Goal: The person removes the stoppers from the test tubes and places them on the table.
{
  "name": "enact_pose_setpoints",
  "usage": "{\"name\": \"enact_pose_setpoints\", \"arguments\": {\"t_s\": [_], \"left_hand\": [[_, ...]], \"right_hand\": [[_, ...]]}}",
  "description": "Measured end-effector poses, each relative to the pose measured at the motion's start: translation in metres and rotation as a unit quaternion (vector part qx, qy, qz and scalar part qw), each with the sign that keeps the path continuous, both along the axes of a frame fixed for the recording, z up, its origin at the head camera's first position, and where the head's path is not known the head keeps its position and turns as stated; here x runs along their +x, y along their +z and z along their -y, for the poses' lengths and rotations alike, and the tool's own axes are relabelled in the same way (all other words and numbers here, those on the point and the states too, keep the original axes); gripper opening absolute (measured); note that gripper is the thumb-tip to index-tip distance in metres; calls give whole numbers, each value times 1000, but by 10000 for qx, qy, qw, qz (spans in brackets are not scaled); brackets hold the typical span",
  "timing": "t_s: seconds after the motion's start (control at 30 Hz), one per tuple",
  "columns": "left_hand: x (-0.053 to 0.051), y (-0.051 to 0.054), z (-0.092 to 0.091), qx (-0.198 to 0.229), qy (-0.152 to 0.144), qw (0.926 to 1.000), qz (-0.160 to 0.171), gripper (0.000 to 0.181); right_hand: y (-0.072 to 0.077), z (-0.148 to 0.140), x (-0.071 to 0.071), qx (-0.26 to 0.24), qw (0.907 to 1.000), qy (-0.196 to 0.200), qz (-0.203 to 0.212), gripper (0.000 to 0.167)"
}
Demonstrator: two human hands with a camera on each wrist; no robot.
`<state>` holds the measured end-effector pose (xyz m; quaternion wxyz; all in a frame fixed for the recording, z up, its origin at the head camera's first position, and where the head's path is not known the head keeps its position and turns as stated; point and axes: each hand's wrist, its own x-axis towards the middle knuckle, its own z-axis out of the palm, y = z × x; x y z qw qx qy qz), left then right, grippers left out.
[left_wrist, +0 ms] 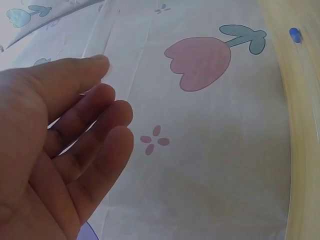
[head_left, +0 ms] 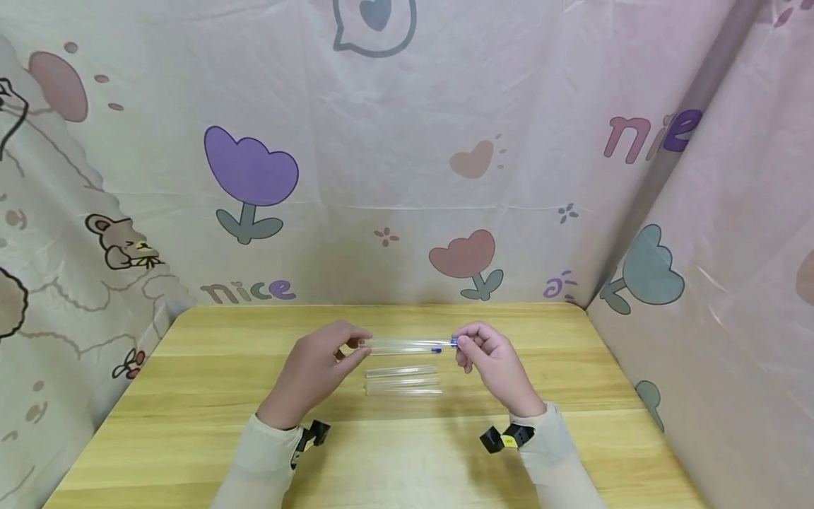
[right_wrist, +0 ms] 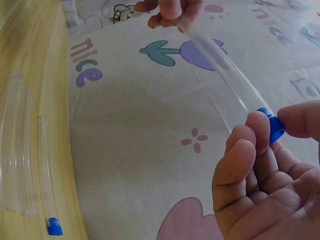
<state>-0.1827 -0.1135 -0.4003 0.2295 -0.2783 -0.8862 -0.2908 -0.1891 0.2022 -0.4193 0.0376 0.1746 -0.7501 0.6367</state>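
A long clear plastic tube [head_left: 410, 343] is held level above the table between both hands. My left hand [head_left: 321, 364] has thumb and forefinger at its left end, apparently pinching it; in the left wrist view the left hand [left_wrist: 75, 130] shows its other fingers loosely bent. With thumb and fingers, my right hand [head_left: 492, 360] pinches the blue cap [right_wrist: 274, 125] at the tube's right end. Just below, a second clear tube with a blue cap [head_left: 436, 350] lies on the table. Nearer me lie several uncapped clear tubes [head_left: 403, 382], side by side.
The wooden table [head_left: 191, 424] meets patterned cloth walls [head_left: 356, 162] at its back and sides. Black wrist cameras are strapped on both forearms, the left camera [head_left: 318, 431] and the right camera [head_left: 492, 438] close above the tabletop.
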Motion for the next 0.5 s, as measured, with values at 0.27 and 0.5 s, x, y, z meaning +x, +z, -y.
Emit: {"name": "enact_pose_setpoints", "arguments": {"t_s": [0.27,0.5], "left_hand": [[1,0,0,27,-56,10000,53,21],[1,-1,0,-146,-20,9998,-159,19]], "right_hand": [[2,1,2,-242,9993,-237,179,19],[2,3,0,-242,9991,-308,140,20]]}}
